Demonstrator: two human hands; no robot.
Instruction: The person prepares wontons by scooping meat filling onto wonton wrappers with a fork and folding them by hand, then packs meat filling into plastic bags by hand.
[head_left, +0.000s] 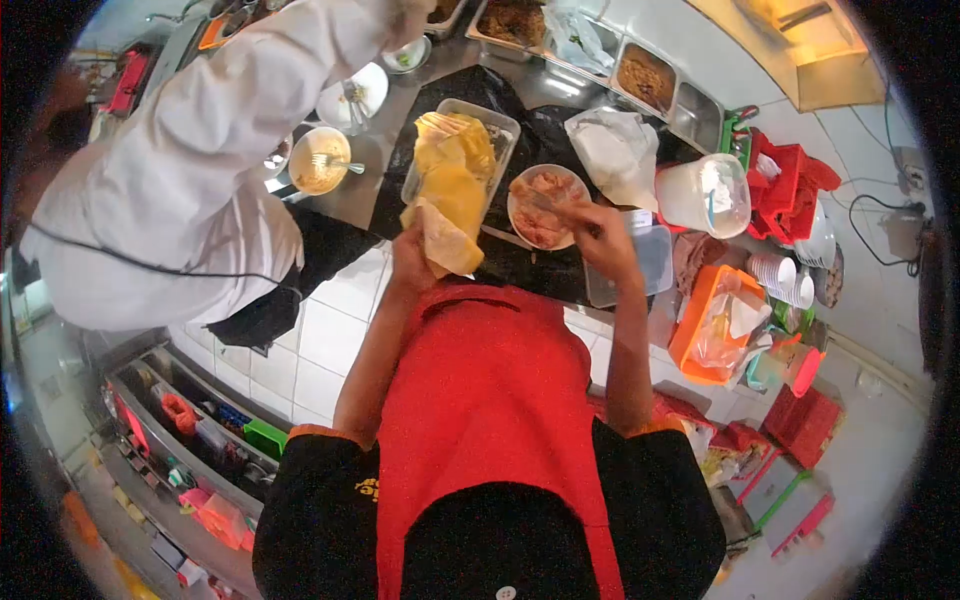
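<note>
My left hand (412,256) is closed around the lower end of thin, pale yellow sheets (450,215) that look like dough wrappers. More of these sheets drape back over a clear plastic tray (508,150). Over on the right, my right hand (603,238) is closed on a slim utensil (545,202), whose tip reaches into a white bowl (513,216). Pinkish minced meat (548,228) lies in that bowl. Whether the utensil is a spoon or a knife cannot be made out.
A co-worker's white sleeve (230,100) reaches across the left side. Bowl with fork (312,183) stands near it. Metal food pans (645,80) line the back. To the right are a white tub (703,196), a clear lid (640,275) and an orange basket (700,320).
</note>
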